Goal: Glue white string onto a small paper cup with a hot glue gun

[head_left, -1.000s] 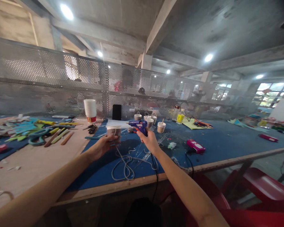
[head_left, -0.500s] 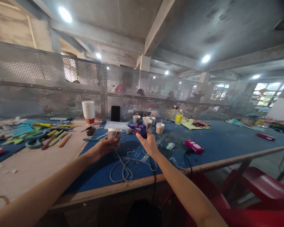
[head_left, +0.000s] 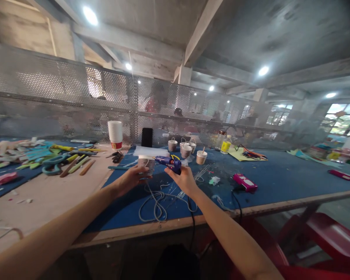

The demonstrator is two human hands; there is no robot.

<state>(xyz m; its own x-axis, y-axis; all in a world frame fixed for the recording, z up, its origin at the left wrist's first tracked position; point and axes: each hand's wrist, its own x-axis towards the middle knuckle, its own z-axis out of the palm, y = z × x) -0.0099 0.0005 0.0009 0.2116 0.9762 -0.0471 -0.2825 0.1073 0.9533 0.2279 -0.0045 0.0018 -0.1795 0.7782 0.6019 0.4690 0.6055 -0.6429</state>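
Observation:
My left hand (head_left: 132, 179) is closed around a paper cup (head_left: 146, 162) wrapped in grey cord, holding it just above the blue table mat. In my right hand (head_left: 184, 179) is a blue hot glue gun (head_left: 170, 163), its nozzle pointing left and close to the cup's upper right side. Whether the nozzle touches the cup I cannot tell. A loose grey cord (head_left: 154, 208) trails from the cup and lies in loops on the mat. Several thin clear glue sticks (head_left: 201, 173) lie to the right of the cord.
Several cord-wrapped cups (head_left: 187, 151) stand behind my hands, beside a cup with a stick (head_left: 201, 157). At left are a stack of paper cups (head_left: 115, 134), scissors (head_left: 53, 165) and tools. A magenta box (head_left: 245, 182) lies right; red chairs (head_left: 335, 237) stand below the table edge.
My view has turned slightly left, so the scene sits further right. The glue gun's nozzle is nearer the cup's side, and the gun is tilted a little differently. Both hands keep their holds.

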